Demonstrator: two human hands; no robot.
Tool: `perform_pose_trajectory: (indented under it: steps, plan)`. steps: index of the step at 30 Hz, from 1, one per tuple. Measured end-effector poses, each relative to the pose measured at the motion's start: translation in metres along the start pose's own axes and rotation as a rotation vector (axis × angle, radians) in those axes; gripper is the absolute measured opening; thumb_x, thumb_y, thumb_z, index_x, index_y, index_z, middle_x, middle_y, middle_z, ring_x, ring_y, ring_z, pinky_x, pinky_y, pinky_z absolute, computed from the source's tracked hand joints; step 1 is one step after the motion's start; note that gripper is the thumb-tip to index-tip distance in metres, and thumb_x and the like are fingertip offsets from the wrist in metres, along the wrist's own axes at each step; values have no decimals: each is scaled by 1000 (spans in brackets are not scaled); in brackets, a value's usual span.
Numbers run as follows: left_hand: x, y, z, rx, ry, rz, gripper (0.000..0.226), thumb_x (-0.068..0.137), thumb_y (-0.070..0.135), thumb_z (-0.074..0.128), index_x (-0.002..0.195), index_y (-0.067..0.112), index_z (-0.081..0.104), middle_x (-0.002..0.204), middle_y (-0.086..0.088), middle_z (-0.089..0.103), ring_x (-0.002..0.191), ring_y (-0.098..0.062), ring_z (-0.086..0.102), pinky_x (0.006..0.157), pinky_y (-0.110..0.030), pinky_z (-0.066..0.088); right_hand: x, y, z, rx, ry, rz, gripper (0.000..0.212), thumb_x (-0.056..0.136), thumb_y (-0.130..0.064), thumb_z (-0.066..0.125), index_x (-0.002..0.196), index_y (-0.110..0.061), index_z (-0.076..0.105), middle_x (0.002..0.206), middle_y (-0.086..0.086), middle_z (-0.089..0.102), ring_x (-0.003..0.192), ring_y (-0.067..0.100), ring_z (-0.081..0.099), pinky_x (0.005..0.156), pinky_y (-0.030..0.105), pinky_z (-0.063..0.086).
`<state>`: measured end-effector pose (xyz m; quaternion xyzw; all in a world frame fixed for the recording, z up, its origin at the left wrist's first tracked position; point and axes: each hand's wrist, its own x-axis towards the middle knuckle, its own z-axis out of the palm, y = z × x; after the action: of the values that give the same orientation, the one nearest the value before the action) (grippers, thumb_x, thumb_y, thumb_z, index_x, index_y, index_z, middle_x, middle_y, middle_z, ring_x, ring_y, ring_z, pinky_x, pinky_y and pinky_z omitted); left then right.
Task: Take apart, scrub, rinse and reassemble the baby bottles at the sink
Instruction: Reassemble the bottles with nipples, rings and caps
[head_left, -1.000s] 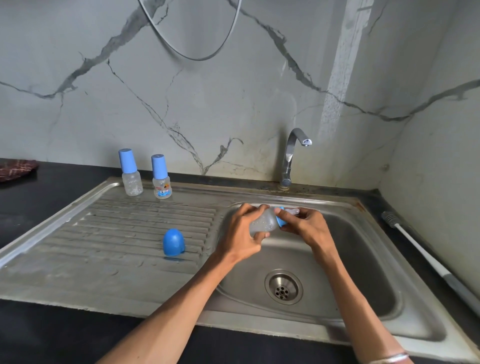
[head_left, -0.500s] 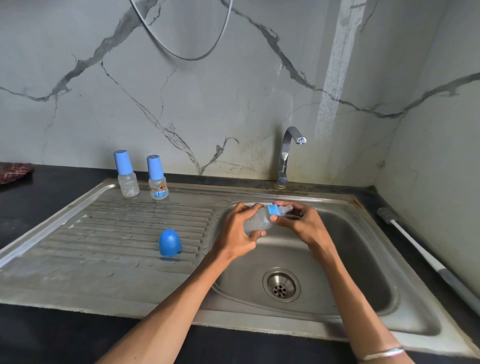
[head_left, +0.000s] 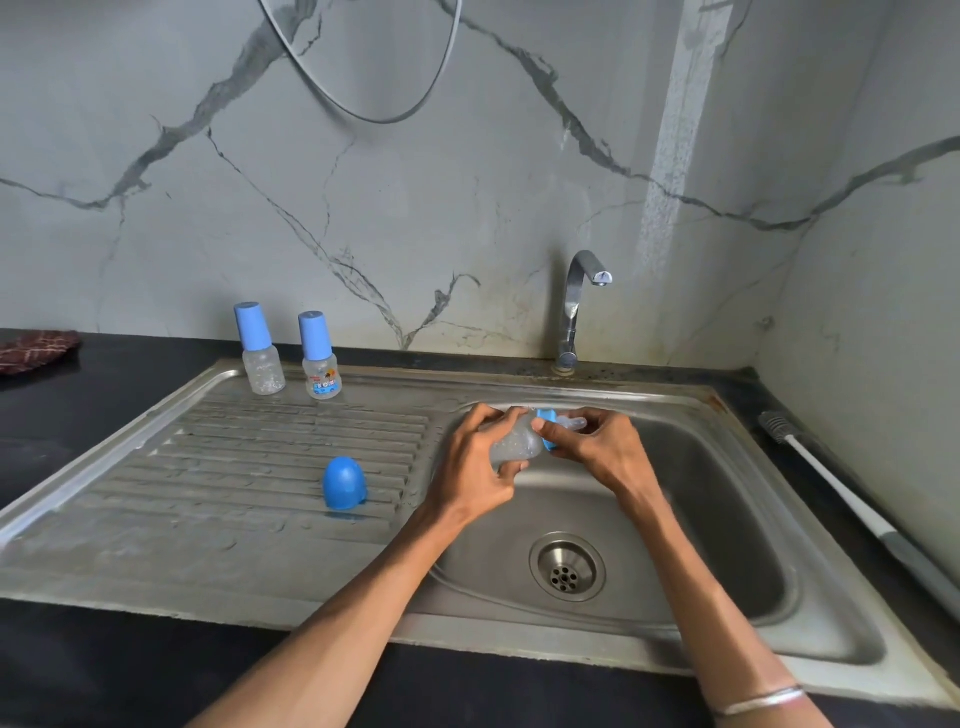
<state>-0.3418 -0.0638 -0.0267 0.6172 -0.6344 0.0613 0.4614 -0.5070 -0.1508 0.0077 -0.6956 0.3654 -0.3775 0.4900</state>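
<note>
Over the left side of the sink basin (head_left: 727, 519) I hold a small clear baby bottle (head_left: 517, 444) on its side. My left hand (head_left: 475, 462) grips its body. My right hand (head_left: 597, 444) has its fingers and thumb round the blue collar (head_left: 546, 423) with the clear teat (head_left: 571, 422) pointing right. A loose blue cap (head_left: 343, 483) stands on the ribbed drainboard (head_left: 234, 467). Two capped bottles, one plain (head_left: 260, 353) and one with a printed label (head_left: 319, 358), stand upright at the drainboard's back edge.
The tap (head_left: 576, 306) stands behind the basin, with no water running. The drain (head_left: 566, 566) sits in the basin floor. A long white-handled bottle brush (head_left: 852, 499) lies on the black counter at the right. A reddish cloth (head_left: 36, 348) lies at far left.
The view has shifted slightly. My hands stay on the same bottle over the basin; more of the blue collar and the teat now show between my right fingers.
</note>
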Motion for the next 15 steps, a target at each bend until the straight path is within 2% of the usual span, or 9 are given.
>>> perform_pose_trajectory:
  steps: [3, 5, 8, 12, 15]
  plan:
    - [5, 2, 1, -21, 54, -77, 57, 70, 20, 83, 124, 19, 66, 99, 2, 56, 89, -14, 58, 84, -32, 51, 1, 0, -1, -32, -68, -40, 48, 72, -40, 87, 110, -17, 69, 101, 3, 75, 91, 17, 73, 87, 44, 60]
    - [6, 2, 1, -43, 62, -74, 57, 69, 20, 83, 123, 17, 67, 97, 1, 57, 87, -14, 58, 83, -30, 51, 3, 2, 0, -47, -55, -74, 53, 71, -44, 86, 117, -24, 68, 107, -1, 73, 96, 16, 72, 87, 42, 60]
    - [4, -1, -1, -44, 64, -49, 59, 69, 19, 84, 125, 15, 66, 100, 1, 58, 90, -15, 58, 84, -24, 50, 4, 3, 1, -103, 5, -120, 38, 75, -34, 85, 111, -23, 74, 98, -6, 76, 93, 7, 71, 87, 30, 57]
    - [3, -3, -2, -44, 77, -40, 59, 69, 12, 85, 125, 12, 66, 102, 0, 57, 91, -10, 55, 84, -7, 41, -1, 2, 2, -94, 23, -116, 31, 74, -35, 86, 101, -22, 77, 87, -10, 77, 85, 2, 72, 73, 14, 50]
    - [2, -3, -5, -46, 76, -45, 58, 70, 13, 84, 125, 13, 66, 101, 0, 56, 90, -10, 55, 83, -8, 42, -3, 0, 5, -71, 27, -95, 26, 76, -36, 85, 95, -20, 78, 82, -7, 77, 80, 1, 72, 67, 9, 48]
